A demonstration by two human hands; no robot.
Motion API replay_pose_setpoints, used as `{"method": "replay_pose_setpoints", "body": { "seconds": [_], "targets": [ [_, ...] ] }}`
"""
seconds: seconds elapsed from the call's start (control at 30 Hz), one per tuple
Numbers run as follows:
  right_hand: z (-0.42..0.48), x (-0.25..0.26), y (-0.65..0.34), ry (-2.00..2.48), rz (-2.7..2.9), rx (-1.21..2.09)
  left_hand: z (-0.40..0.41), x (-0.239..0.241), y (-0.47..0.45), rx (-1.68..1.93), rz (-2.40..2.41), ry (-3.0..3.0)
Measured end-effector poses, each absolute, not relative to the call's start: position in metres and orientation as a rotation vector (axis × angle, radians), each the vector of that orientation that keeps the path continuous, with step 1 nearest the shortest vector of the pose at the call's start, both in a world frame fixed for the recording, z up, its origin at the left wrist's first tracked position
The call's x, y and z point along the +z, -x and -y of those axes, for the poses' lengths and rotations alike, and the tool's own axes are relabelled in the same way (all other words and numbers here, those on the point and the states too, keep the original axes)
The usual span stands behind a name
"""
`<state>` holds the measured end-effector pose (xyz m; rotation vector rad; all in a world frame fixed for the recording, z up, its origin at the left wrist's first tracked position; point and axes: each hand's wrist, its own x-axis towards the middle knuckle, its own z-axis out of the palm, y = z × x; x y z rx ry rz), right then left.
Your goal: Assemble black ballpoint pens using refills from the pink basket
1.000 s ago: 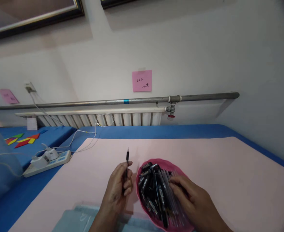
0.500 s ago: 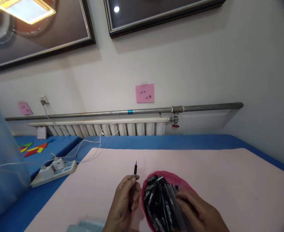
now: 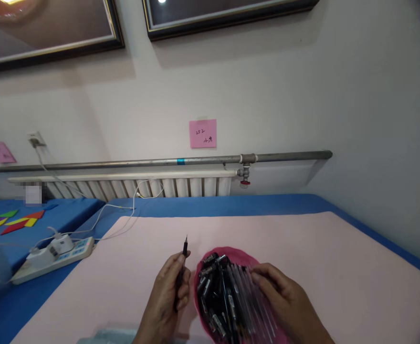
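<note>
Below, pink mat [image 3: 320, 258] over blue table [image 3: 231, 204], radiator [image 3: 141, 185] behind; left hand [image 3: 167, 301] clamps pen [image 3: 184, 251]; right hand [image 3: 288, 306] on pens [image 3: 224, 291], grip unclear.

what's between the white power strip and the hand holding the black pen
Head view: only bare pink table mat and blue cloth lie between the white power strip and the left hand gripping the black pen.
</note>
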<state>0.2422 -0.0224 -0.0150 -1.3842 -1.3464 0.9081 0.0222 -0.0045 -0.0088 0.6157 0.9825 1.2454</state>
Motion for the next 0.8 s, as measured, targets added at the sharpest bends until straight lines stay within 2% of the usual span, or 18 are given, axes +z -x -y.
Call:
{"method": "replay_pose_setpoints", "body": {
  "seconds": [0.37, 0.5, 0.6, 0.7, 0.8],
  "targets": [
    [0.020, -0.003, -0.245, 1.356, 1.068, 1.036, 0.004, -0.011, -0.021, 1.259, -0.999, -0.567],
    [0.003, 0.008, -0.246, 1.427, 1.257, 0.973, 0.004, -0.011, -0.021, 1.255, -1.010, -0.571],
    [-0.019, 0.013, -0.249, 1.450, 1.612, 0.786, 0.004, -0.011, -0.021, 1.239, -1.031, -0.574],
    [-0.039, 0.009, -0.253, 1.450, 1.867, 0.604, 0.004, -0.011, -0.021, 1.226, -1.064, -0.564],
    [-0.046, -0.002, -0.258, 1.469, 1.944, 0.571, 0.004, -0.014, -0.021, 1.221, -1.108, -0.548]
  ]
}}
